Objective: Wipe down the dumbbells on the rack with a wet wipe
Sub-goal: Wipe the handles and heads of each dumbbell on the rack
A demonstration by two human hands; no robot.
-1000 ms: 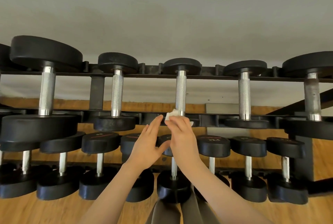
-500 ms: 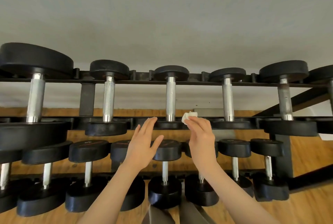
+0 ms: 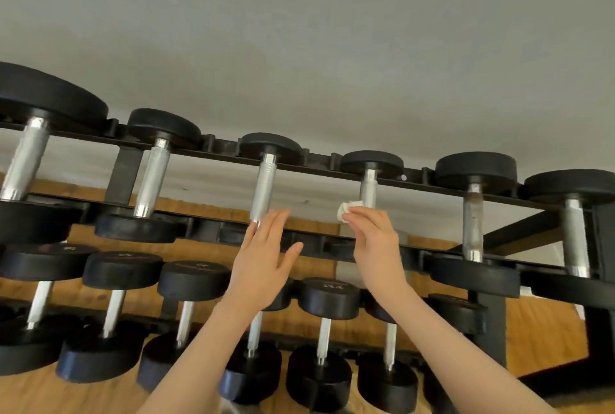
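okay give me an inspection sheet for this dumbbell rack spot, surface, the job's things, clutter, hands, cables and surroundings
Surface: black two-tier rack; dumbbells sit across its rails.
Job's things: white crumpled wet wipe beside the chrome handle of the fourth upper dumbbell; contact cannot be told.
Upper row: six dumbbells, black heads, chrome handles.
Lower row: smaller dumbbells; printed numbers too blurred to read.
Clutter: nothing seen.
Hands: right hand pinches the wipe; left hand has straight fingers in front of the third upper handle, holding nothing.
Cables: nothing seen.
Surroundings: grey wall behind, wooden floor below.
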